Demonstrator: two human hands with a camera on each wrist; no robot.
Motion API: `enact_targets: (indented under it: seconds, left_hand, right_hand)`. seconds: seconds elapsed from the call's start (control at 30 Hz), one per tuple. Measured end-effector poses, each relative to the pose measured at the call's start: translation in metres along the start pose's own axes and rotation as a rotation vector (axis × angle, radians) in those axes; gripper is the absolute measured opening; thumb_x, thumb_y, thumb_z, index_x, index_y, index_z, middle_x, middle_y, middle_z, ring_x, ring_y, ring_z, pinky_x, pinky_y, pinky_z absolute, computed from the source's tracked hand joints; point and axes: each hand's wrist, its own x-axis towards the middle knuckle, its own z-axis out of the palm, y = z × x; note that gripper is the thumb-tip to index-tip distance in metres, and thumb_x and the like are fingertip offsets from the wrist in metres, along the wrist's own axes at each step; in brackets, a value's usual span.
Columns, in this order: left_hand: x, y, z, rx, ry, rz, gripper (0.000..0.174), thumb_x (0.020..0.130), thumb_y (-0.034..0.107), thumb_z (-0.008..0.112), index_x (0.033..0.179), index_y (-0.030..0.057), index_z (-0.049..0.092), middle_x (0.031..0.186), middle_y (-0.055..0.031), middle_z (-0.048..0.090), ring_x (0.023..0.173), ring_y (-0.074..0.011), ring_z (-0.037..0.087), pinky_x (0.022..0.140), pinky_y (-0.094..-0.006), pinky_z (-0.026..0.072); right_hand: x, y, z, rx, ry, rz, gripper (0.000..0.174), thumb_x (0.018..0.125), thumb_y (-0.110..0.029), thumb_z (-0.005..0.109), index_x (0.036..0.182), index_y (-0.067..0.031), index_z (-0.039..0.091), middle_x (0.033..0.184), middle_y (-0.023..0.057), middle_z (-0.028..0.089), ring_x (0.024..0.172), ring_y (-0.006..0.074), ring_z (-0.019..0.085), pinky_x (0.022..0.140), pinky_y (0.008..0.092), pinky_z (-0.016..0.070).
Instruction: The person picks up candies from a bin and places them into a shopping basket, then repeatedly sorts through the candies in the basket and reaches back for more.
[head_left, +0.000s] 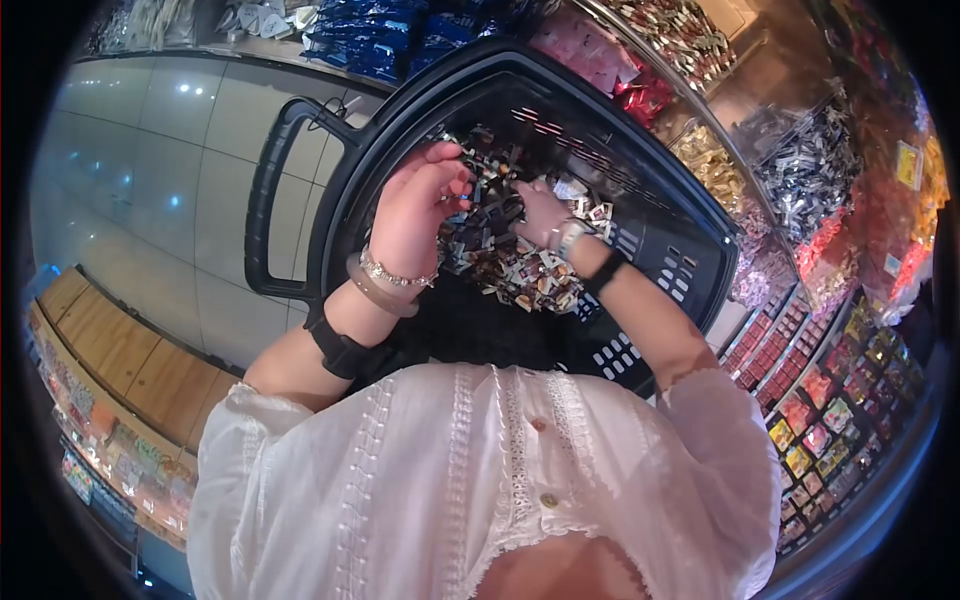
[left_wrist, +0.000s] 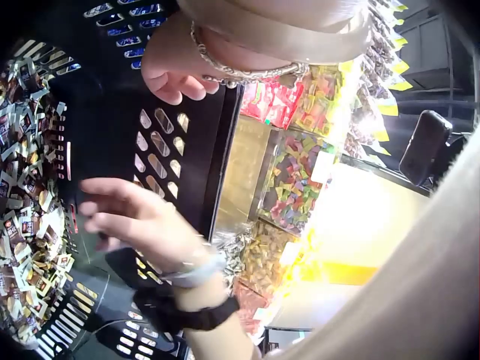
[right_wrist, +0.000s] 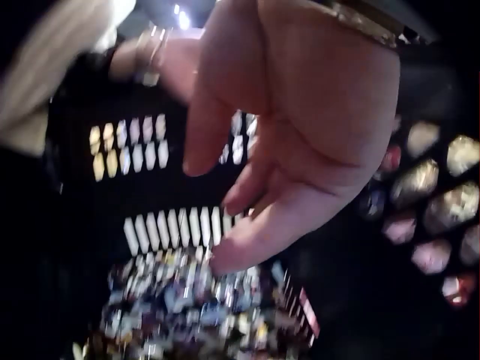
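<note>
A heap of small wrapped candies (head_left: 535, 270) lies in the bottom of a black plastic shopping basket (head_left: 640, 150). My left hand (head_left: 418, 205) is over the basket's left side, its fingers loosely bent with nothing between them. In the left wrist view the left hand (left_wrist: 178, 67) hangs near the slotted basket wall. My right hand (head_left: 545, 213) reaches down over the candies, fingers spread and slightly bent. The right wrist view shows the right hand (right_wrist: 300, 142) with its palm side visible, fingertips close over the heap and no candy in its grip.
The basket's handle (head_left: 265, 200) stands out at the left, above the tiled floor (head_left: 150, 160). Bins of wrapped sweets (head_left: 805, 150) line the right side. Blue packets (head_left: 370, 35) lie at the top, and a wooden ledge (head_left: 130, 350) runs along the lower left.
</note>
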Motion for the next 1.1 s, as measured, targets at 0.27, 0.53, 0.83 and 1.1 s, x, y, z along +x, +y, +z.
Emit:
enact_targets:
  seconds: [0.27,0.53,0.83,1.1]
  left_hand:
    - [0.004,-0.005,-0.004,-0.024,0.035,0.014,0.020,0.076,0.012,0.048,0.094,0.0025,0.049,0.075,-0.0021,0.053,0.067,-0.0096,0.050,0.063,-0.0233,0.0412]
    - [0.005,0.000,0.000,0.018,0.013,-0.039,0.014,0.078,0.009,0.043,0.091,0.0056,0.046,0.073,-0.0010,0.050,0.068,-0.0120,0.049,0.066,-0.0253,0.0403]
    - [0.001,0.004,0.005,0.058,-0.133,-0.100,0.013,0.078,0.010,0.043,0.090,0.0073,0.046,0.074,-0.0006,0.049,0.069,-0.0107,0.048,0.067,-0.0254,0.0398]
    - [0.002,-0.004,0.006,0.335,-0.095,0.061,0.022,0.077,0.012,0.048,0.099,0.0068,0.047,0.082,-0.0005,0.051,0.076,-0.0100,0.049,0.071,-0.0247,0.0399]
  right_hand:
    - [0.089,-0.024,0.076,0.521,0.079,-0.030,0.068,0.067,-0.040,0.055,0.122,-0.0081,0.033,0.119,0.0126,0.041,0.112,0.0263,0.036,0.091,0.0378,0.0305]
    - [0.085,-0.011,0.114,0.734,0.022,-0.144,0.064,0.064,-0.031,0.060,0.120,-0.0101,0.037,0.114,0.0147,0.045,0.111,0.0266,0.038,0.089,0.0360,0.0347]
    - [0.050,0.013,0.084,0.720,0.085,-0.130,0.037,0.067,-0.019,0.060,0.101,-0.0072,0.050,0.094,0.0102,0.056,0.091,0.0217,0.053,0.075,0.0303,0.0431]
    - [-0.042,-0.048,-0.051,1.366,0.156,0.026,0.028,0.074,-0.006,0.059,0.100,-0.0028,0.048,0.075,-0.0022,0.050,0.057,0.0067,0.045,0.052,0.0196,0.0389]
